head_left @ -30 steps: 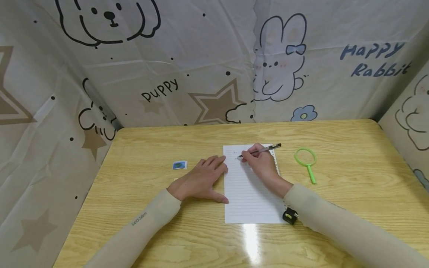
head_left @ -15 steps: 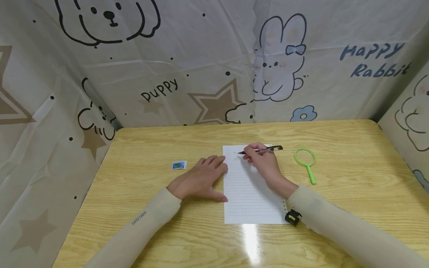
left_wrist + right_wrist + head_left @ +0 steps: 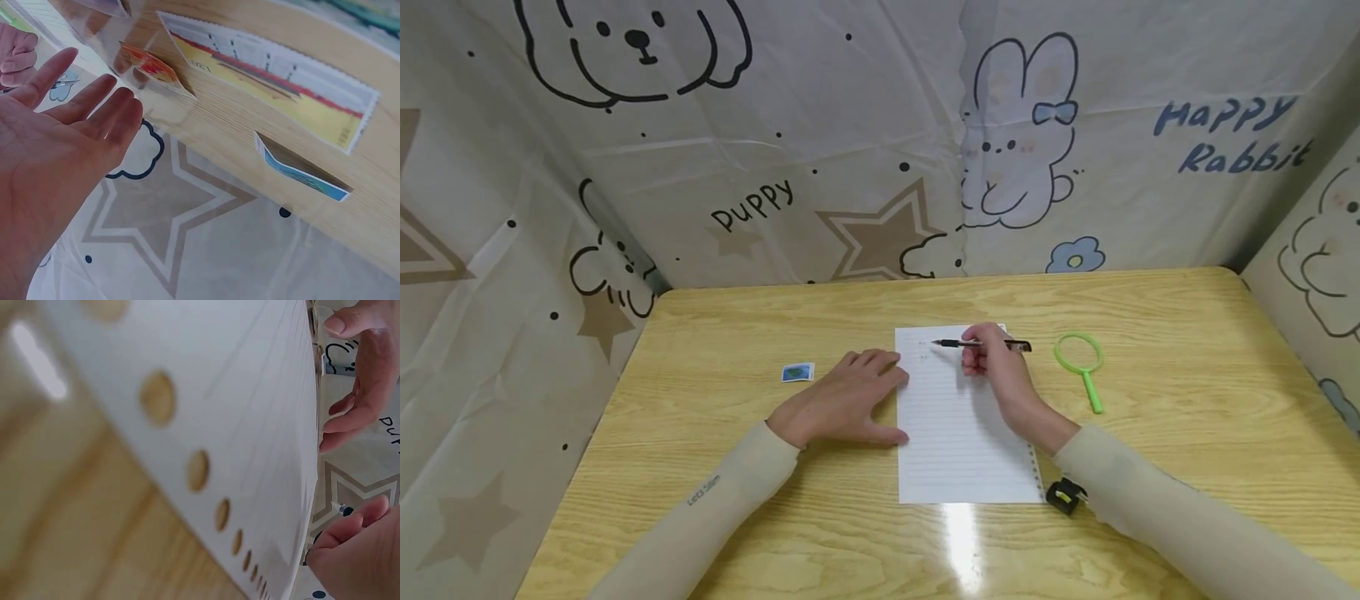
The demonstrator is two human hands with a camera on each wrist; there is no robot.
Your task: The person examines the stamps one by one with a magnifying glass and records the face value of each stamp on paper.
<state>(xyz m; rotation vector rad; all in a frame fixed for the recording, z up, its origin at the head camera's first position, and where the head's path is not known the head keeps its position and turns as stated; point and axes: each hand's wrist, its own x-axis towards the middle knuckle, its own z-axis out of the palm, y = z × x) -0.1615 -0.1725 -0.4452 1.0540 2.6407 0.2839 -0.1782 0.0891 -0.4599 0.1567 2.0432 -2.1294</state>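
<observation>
A lined sheet of paper with punched holes down its right edge lies on the table. My left hand rests at its left edge, fingers spread, with fingertips and thumb right at the paper. My right hand pinches a black pen over the upper part of the sheet. The pen lies nearly level and points left, close to small written marks. In the right wrist view, the pen tip sticks out past the curled fingers.
A blue picture stamp lies left of my left hand. Other stamps show in the left wrist view, including a yellow and red one and an orange one. Right of the paper is a green magnifying glass. Printed cloth stands behind the table.
My right hand has drawn back to the right, and the pen has swung from slanted to nearly level, its tip farther out from the fingers. The left hand stays at the paper's edge.
</observation>
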